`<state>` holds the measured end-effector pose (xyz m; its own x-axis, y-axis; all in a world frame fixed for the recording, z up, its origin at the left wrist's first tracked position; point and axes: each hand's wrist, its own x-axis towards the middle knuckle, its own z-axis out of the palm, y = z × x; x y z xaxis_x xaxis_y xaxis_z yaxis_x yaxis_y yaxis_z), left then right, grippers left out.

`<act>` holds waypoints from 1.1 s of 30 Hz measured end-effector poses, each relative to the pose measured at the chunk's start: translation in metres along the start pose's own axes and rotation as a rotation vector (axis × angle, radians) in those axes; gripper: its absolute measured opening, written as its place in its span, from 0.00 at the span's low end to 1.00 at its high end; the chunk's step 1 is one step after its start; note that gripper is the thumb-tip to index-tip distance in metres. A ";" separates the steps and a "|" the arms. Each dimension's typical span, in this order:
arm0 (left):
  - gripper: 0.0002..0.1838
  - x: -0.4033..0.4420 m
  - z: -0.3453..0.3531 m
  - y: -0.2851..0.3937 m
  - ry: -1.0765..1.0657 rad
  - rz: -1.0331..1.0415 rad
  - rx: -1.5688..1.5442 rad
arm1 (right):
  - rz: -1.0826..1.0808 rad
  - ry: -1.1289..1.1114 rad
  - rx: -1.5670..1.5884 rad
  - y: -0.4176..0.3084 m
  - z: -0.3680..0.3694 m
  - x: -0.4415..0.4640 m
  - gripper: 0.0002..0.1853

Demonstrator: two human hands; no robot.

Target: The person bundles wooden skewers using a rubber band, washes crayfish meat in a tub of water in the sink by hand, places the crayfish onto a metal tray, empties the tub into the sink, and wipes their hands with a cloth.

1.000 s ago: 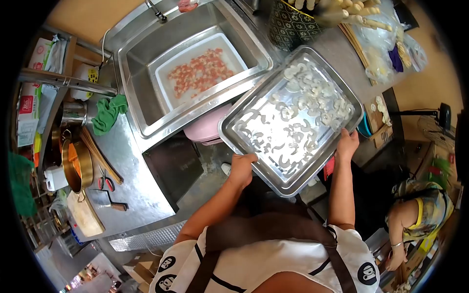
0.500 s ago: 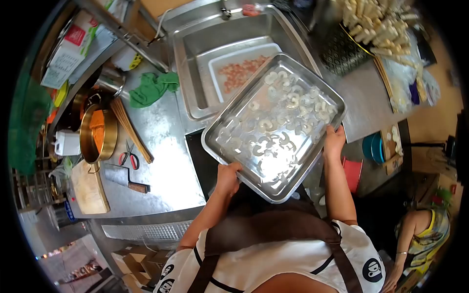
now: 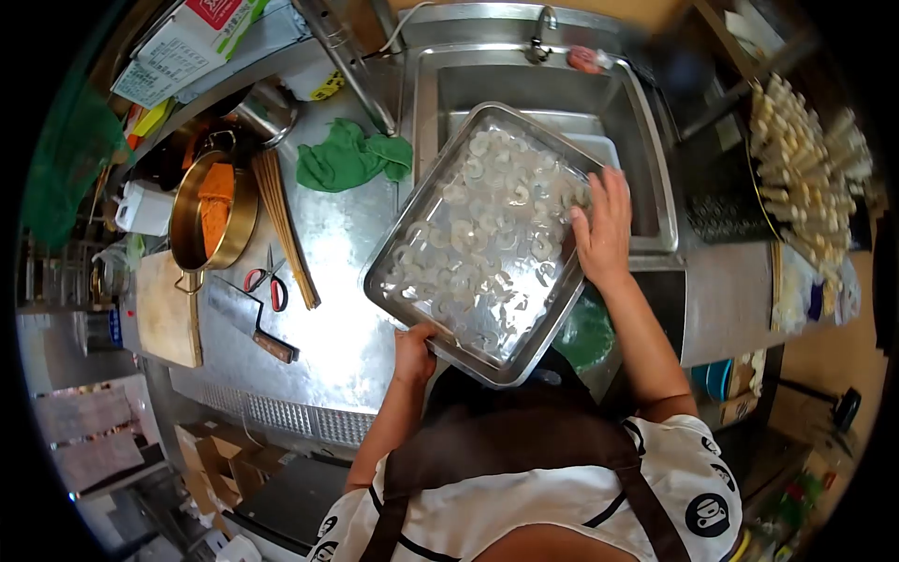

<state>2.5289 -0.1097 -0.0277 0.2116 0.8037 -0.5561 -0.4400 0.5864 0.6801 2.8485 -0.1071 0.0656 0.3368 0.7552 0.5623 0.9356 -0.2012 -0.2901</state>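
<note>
Left fingers (image 3: pixel 420 332) grip and right fingers (image 3: pixel 614 192) touch the tray (image 3: pixel 465 360) of shrimp (image 3: pixel 476 236)

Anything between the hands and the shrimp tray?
Nothing visible: the left hand grips the tray by its near-left rim, and the right hand is against its right side, thumb at the rim.

White glare on steel counter (image 3: pixel 342 267), dark curved edges
</note>
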 end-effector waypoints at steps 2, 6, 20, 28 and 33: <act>0.15 0.003 -0.001 -0.001 0.101 -0.047 -0.072 | -0.031 -0.310 0.416 0.002 0.017 0.027 0.25; 0.15 0.008 0.012 0.010 0.173 -0.003 -0.116 | -0.144 -0.550 0.693 0.015 0.080 0.079 0.21; 0.15 0.017 0.012 0.037 0.321 0.051 -0.117 | -0.701 -0.816 0.736 -0.019 0.190 0.166 0.29; 0.19 0.024 0.031 0.042 0.365 0.037 -0.102 | -0.813 -0.781 0.704 -0.018 0.222 0.170 0.33; 0.19 0.029 0.039 0.042 0.366 0.040 -0.082 | -0.814 -0.761 0.685 -0.016 0.235 0.166 0.35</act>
<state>2.5507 -0.0574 0.0032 -0.1271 0.7279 -0.6738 -0.5135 0.5329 0.6726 2.8648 0.1681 -0.0180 -0.6515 0.7158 0.2516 0.5221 0.6635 -0.5358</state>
